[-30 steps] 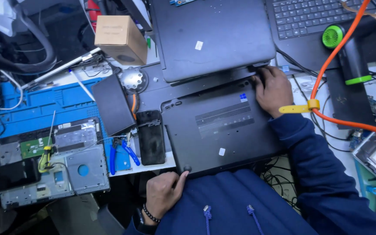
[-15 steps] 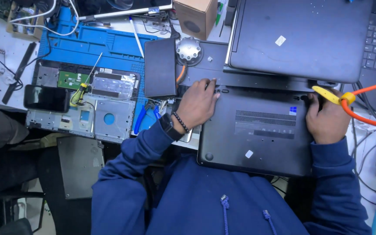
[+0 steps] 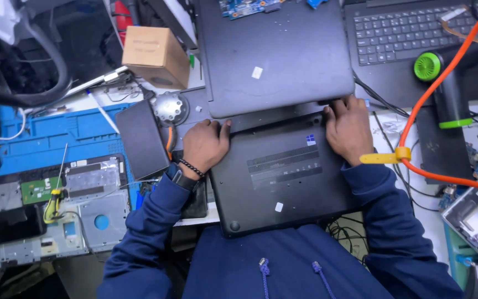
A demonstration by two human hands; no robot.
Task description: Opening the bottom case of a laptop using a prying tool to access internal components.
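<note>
Head view: The black laptop (image 3: 283, 177) lay upside down at the near edge of the worktop (image 3: 410, 127), its base panel facing up so the underside was accessible. The left hand (image 3: 204, 145) pressed flat on the rear left corner, fingers extended, gripping nothing. The right hand (image 3: 349, 126) bore on the rear right corner, fingers curled over the hinge edge, steadying the chassis. The panel was matte black, with vent slots, small labels and a rubber foot. A second dark laptop (image 3: 278, 55) lay just behind.

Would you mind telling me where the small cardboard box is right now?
In the head view, the cardboard box sits upper left, behind the blue mat and just left of the upper dark laptop.
</note>
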